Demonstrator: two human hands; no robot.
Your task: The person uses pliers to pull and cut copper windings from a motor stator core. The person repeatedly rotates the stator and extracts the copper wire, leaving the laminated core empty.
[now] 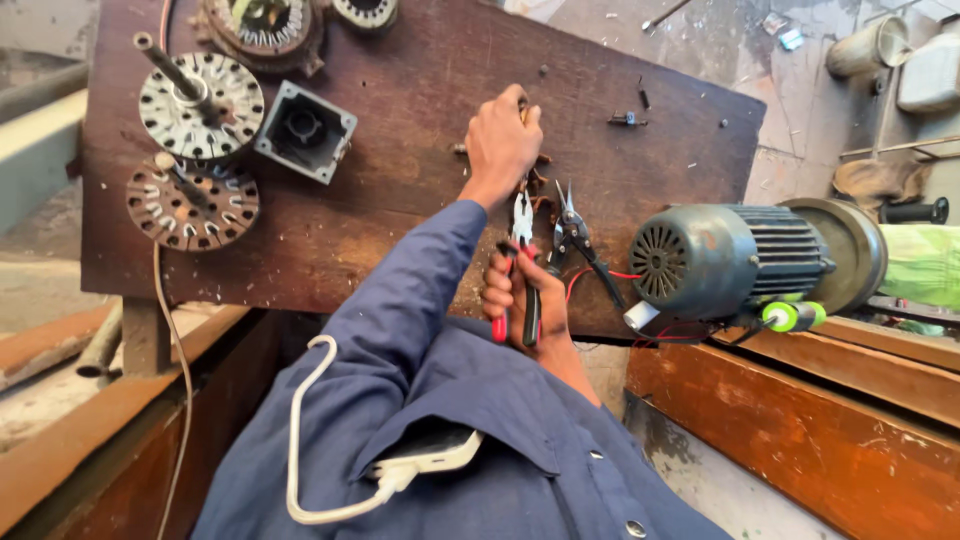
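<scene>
A dark wooden bench point(400, 80) is seen from above. The left hand point(503, 140) is stretched forward on a blue-sleeved arm, its fingers point(528, 112) curled shut over a small part that cannot be made out. The right hand point(522, 300) is held near the body, fingers wrapped around the red-handled pliers point(520, 262), jaws pointing at the left wrist. Side cutters point(577, 240) lie just beside them, near a grey motor point(720, 262).

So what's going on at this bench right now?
A person in a blue work shirt leans over a dark wooden board. The left hand reaches out to small parts on the board, while the right hand grips red-handled pliers. A second pair of cutters lies beside them, next to a grey electric motor. Slotted metal discs sit at the far left.
</scene>
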